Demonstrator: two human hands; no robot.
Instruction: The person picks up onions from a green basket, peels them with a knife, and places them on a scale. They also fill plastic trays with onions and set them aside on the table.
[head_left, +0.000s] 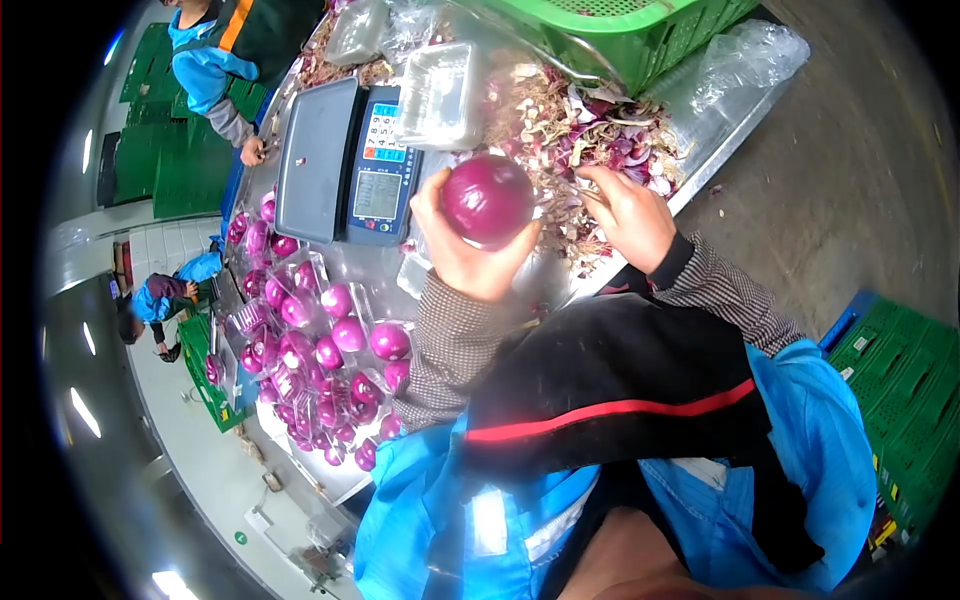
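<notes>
A glossy round purple onion [487, 198], already skinned, is clasped in the left hand [468, 258] above the steel table [706, 166], the heap of papery purple-white skins [590, 120] is touched by the loosely spread fingers of the right hand [632, 216], and film-wrapped purple onions [320, 350] are piled alongside.

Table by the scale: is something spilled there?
Yes. Loose purple and tan onion skins lie strewn in a heap on the metal table, right of the scale. The right hand touches the heap; the left hand holds a peeled onion.

The scale's keypad [385, 132] shows digit keys, seemingly 7, 8, 9 on top; its display is illegible.
</notes>
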